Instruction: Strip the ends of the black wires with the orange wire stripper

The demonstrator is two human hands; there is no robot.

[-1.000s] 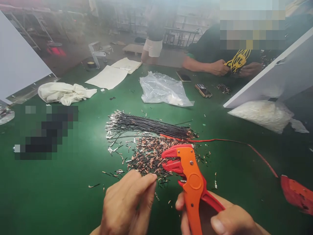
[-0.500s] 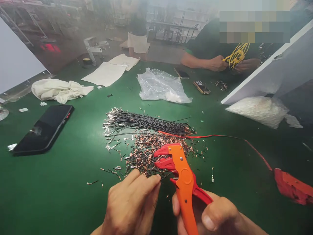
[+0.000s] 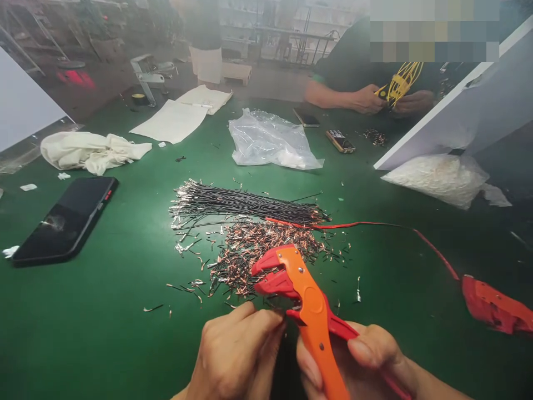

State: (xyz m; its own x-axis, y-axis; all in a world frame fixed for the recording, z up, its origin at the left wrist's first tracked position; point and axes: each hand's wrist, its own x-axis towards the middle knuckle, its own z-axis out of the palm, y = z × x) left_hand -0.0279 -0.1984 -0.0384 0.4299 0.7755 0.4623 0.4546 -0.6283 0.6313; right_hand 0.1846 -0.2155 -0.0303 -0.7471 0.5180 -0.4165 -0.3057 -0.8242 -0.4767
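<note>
My right hand [image 3: 358, 364] grips the handles of an orange and red wire stripper [image 3: 306, 303], its jaws pointing up and left over a heap of short stripped wire ends [image 3: 254, 255]. My left hand [image 3: 239, 353] is pinched shut beside the stripper's jaws, fingertips close to them; whatever thin piece it pinches is too small to make out. Behind the heap lies a bundle of thin black wires [image 3: 245, 204] with bare metal tips at the left end. A red wire [image 3: 375, 225] runs from the bundle to the right.
A black phone [image 3: 66, 218] lies at the left on the green table [image 3: 104, 311]. A white cloth [image 3: 89, 151], papers [image 3: 175, 118], a clear plastic bag [image 3: 270, 141] and a white-filled bag [image 3: 437, 178] lie further back. A red object [image 3: 495, 305] sits at right. Another person's hands [image 3: 368, 100] hold yellow wires [image 3: 400, 83].
Both my hands and the stripper have drawn closer to me and slightly left. My left fingers have closed in nearer to the stripper's jaws. The camera view has shifted, showing the phone at left.
</note>
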